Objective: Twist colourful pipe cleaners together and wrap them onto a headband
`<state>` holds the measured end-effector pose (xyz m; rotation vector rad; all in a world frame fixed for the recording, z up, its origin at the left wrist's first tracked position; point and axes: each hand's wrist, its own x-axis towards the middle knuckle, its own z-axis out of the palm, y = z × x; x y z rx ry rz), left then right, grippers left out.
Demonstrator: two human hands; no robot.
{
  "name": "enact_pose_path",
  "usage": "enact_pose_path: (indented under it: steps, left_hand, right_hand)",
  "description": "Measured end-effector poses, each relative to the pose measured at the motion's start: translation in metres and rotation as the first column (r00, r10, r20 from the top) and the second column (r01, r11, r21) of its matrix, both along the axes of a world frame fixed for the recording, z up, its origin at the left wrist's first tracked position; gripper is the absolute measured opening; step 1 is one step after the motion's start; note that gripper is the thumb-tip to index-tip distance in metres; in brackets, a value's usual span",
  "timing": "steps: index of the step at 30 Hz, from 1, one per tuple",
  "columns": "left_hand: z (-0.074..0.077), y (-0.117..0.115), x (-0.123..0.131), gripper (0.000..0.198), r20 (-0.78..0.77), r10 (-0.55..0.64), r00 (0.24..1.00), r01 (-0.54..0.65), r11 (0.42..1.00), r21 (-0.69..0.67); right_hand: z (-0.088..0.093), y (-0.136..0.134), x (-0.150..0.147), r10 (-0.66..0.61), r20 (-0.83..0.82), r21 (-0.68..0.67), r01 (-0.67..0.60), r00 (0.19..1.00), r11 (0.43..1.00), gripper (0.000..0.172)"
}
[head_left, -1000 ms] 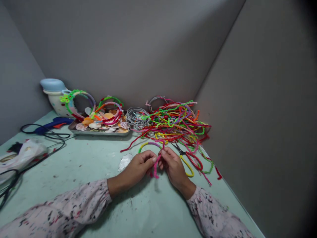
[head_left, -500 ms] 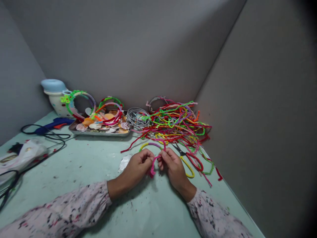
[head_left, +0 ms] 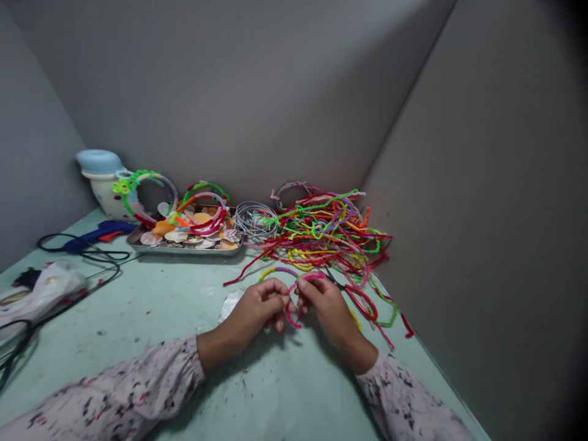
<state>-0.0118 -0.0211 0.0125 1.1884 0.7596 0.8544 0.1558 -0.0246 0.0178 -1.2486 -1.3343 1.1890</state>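
Observation:
Between my two hands a bent pink pipe cleaner (head_left: pixel 294 323) is held above the table. My left hand (head_left: pixel 264 304) pinches it from the left with thumb and forefinger. From the other side my right hand (head_left: pixel 322 304) grips it too, and one end sticks out over the knuckles. Just behind my fingers lies a ring wrapped in yellow and purple (head_left: pixel 277 270), partly hidden by my hands. Scissors (head_left: pixel 361 300) with red and yellow handles rest beside my right hand, which covers part of them. A crumpled silvery piece (head_left: pixel 229 303) lies by my left wrist.
A heap of coloured pipe cleaners (head_left: pixel 331 220) and a wire coil (head_left: pixel 256 220) lie at the back. Left of them stands a metal tray (head_left: pixel 184 250) of shells with decorated rings. A spotted bottle (head_left: pixel 108 190), blue tool (head_left: pixel 98 234), black cable (head_left: pixel 110 263) and plastic bag (head_left: pixel 57 285) are further left.
The pink pipe cleaner's upper end has swung from upright to leaning right over my right hand. Its lower part now curves right, and my right hand has shifted slightly right.

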Motion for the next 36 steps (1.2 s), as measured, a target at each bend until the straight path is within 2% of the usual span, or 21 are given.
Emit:
enact_pose_path:
  steps: [2, 3, 4, 6, 8, 9, 10, 12, 14, 17, 21, 24, 28, 30, 32, 34, 36]
  left_hand:
    - [0.001, 0.001, -0.001, 0.013, 0.011, 0.025, 1.0, -0.025, 0.999, -0.02]
    - [0.002, 0.002, -0.001, 0.014, 0.018, 0.046, 0.999, -0.045, 0.999, -0.027]
    - [0.003, 0.002, -0.001, 0.014, 0.025, 0.071, 0.997, -0.07, 0.997, -0.032]
    - [0.005, 0.004, -0.002, 0.014, 0.039, 0.122, 0.992, -0.12, 0.992, -0.038]
    - [0.005, 0.005, -0.003, 0.015, 0.06, 0.162, 0.985, -0.16, 0.986, -0.044]
    - [0.005, 0.005, -0.003, 0.016, 0.072, 0.176, 0.982, -0.172, 0.984, -0.049]
    - [0.004, 0.005, -0.003, 0.017, 0.084, 0.184, 0.979, -0.18, 0.982, -0.054]
    - [0.003, 0.006, -0.004, 0.017, 0.101, 0.192, 0.976, -0.186, 0.981, -0.06]
    - [0.003, 0.006, -0.003, 0.018, 0.103, 0.192, 0.976, -0.187, 0.981, -0.058]
    - [0.005, 0.005, -0.003, 0.019, 0.103, 0.198, 0.975, -0.192, 0.979, -0.06]
    - [0.007, 0.004, -0.002, 0.022, 0.109, 0.219, 0.97, -0.211, 0.974, -0.078]
    - [0.007, 0.004, -0.001, 0.024, 0.092, 0.224, 0.97, -0.217, 0.973, -0.075]
    - [0.007, 0.005, 0.0, 0.024, 0.103, 0.223, 0.969, -0.217, 0.974, -0.067]
    - [0.007, 0.005, 0.0, 0.024, 0.113, 0.225, 0.968, -0.218, 0.973, -0.069]
    - [0.008, 0.005, 0.0, 0.024, 0.125, 0.224, 0.966, -0.217, 0.974, -0.071]
    - [0.009, 0.005, 0.0, 0.023, 0.144, 0.223, 0.964, -0.214, 0.974, -0.079]
    - [0.01, 0.005, 0.0, 0.023, 0.165, 0.226, 0.96, -0.212, 0.972, -0.097]
  right_hand:
    - [0.011, 0.005, 0.016, 0.111, 0.282, 0.014, -0.12, 0.953, 0.993, 0.026]
    - [0.017, 0.007, 0.025, 0.116, 0.469, 0.048, -0.156, 0.875, 0.987, 0.025]
    - [0.023, 0.009, 0.036, 0.061, 0.652, 0.087, -0.155, 0.756, 0.984, 0.022]
    - [0.031, 0.011, 0.055, -0.049, 0.895, 0.089, -0.069, 0.442, 0.994, 0.017]
    - [0.035, 0.012, 0.069, 0.007, 0.984, -0.012, 0.024, 0.176, 1.0, 0.027]
    - [0.034, 0.013, 0.073, 0.069, 0.994, -0.076, 0.075, 0.088, 0.994, 0.031]
    - [0.033, 0.013, 0.076, 0.128, 0.991, -0.131, 0.1, 0.037, 0.986, 0.034]
    - [0.028, 0.014, 0.077, 0.208, 0.978, -0.206, 0.115, -0.011, 0.972, 0.038]
    - [0.021, 0.015, 0.076, 0.248, 0.968, -0.242, 0.119, -0.031, 0.963, 0.044]
    - [0.011, 0.018, 0.073, 0.24, 0.97, -0.231, 0.137, -0.048, 0.963, 0.047]
    - [0.003, 0.02, 0.075, 0.155, 0.988, -0.155, 0.125, 0.011, 0.98, 0.049]
    - [0.007, 0.021, 0.08, 0.071, 0.995, -0.078, 0.103, 0.07, 0.992, 0.049]
    - [0.031, 0.015, 0.092, 0.028, 0.982, -0.037, 0.043, 0.189, 0.998, 0.053]
    - [0.046, 0.01, 0.099, -0.04, 0.965, 0.046, -0.018, 0.26, 0.999, 0.046]
    - [0.058, 0.003, 0.104, -0.076, 0.943, 0.109, -0.088, 0.323, 0.99, 0.049]
    - [0.067, -0.003, 0.103, -0.052, 0.91, 0.127, -0.156, 0.411, 0.98, 0.048]
    - [0.071, -0.009, 0.094, 0.029, 0.841, 0.119, -0.237, 0.54, 0.964, 0.047]
